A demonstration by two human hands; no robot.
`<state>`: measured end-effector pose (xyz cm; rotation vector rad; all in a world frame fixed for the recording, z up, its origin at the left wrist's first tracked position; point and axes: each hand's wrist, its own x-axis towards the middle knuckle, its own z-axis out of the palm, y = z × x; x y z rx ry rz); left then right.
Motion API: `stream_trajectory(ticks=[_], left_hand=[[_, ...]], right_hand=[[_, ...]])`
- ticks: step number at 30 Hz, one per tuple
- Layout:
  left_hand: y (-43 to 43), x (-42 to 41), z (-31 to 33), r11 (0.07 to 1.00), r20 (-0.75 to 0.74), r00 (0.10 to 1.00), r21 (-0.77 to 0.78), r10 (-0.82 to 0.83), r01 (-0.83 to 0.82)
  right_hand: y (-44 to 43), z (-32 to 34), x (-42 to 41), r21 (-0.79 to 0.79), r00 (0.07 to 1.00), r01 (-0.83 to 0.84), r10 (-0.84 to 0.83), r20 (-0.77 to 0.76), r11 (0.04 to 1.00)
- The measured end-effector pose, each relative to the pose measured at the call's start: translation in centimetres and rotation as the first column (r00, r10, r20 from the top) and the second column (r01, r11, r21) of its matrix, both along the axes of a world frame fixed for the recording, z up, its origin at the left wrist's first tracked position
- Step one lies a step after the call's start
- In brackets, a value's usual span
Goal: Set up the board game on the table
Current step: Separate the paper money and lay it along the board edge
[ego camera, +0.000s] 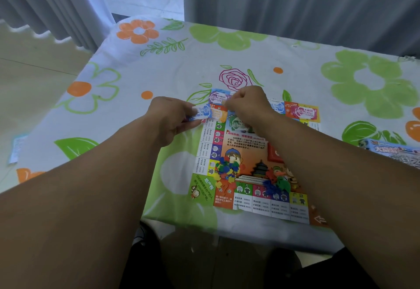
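A colourful paper game board lies flat on the floral tablecloth. My left hand grips a small stack of blue-and-white play money notes at the board's far left corner. My right hand is curled, pinching a note at the purple money pile just beyond the board. More money piles, blue and pink-orange, sit along the board's far edge. Small coloured plastic pieces are heaped on the board's left middle, with others and dice near its front.
The game box lies at the right edge of the table. A sheet of paper lies on the floor to the left. Grey curtains hang behind the table. My knees are below the table's near edge.
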<state>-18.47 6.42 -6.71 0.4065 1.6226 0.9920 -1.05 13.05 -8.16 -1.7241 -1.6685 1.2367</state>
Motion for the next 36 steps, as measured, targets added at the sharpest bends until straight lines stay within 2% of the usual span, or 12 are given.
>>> stream_trajectory(ticks=[4, 7, 11, 15, 22, 31, 36], left_hand=[[0.2, 0.9, 0.4, 0.999, 0.038, 0.999, 0.031, -0.031, 0.03], [0.4, 1.7, 0.7, 0.998, 0.066, 0.996, 0.032, -0.054, 0.052], [0.8, 2.9, 0.7, 0.997, 0.065, 0.995, 0.005, -0.074, 0.074], [1.2, 4.2, 0.7, 0.996, 0.06, 0.995, -0.006, -0.083, 0.084], [2.2, 6.5, 0.7, 0.994, 0.064, 0.992, -0.017, -0.106, 0.107], [2.7, 9.0, 0.3, 0.995, 0.089, 0.991, 0.032, -0.099, 0.097], [2.8, 9.4, 0.4, 0.995, 0.097, 0.991, 0.027, -0.094, 0.092]], right_hand=[[-0.8, 1.2, 0.0, -0.032, 0.975, -0.129, 0.12, -0.187, 0.991], [-1.1, 1.3, 0.5, -0.039, 0.969, -0.169, 0.159, -0.192, 0.985], [-0.8, 1.4, 2.0, -0.035, 0.982, -0.089, 0.081, -0.173, 0.995], [0.2, 1.6, 4.5, -0.029, 0.98, 0.102, -0.105, -0.166, 0.994], [1.8, 0.9, 9.1, -0.032, 0.945, 0.318, -0.32, -0.07, 0.947], [2.5, 0.0, 10.7, -0.031, 0.96, 0.28, -0.279, 0.031, 0.96], [2.7, -0.4, 11.1, 0.066, 0.944, 0.275, -0.282, 0.169, 0.959]])
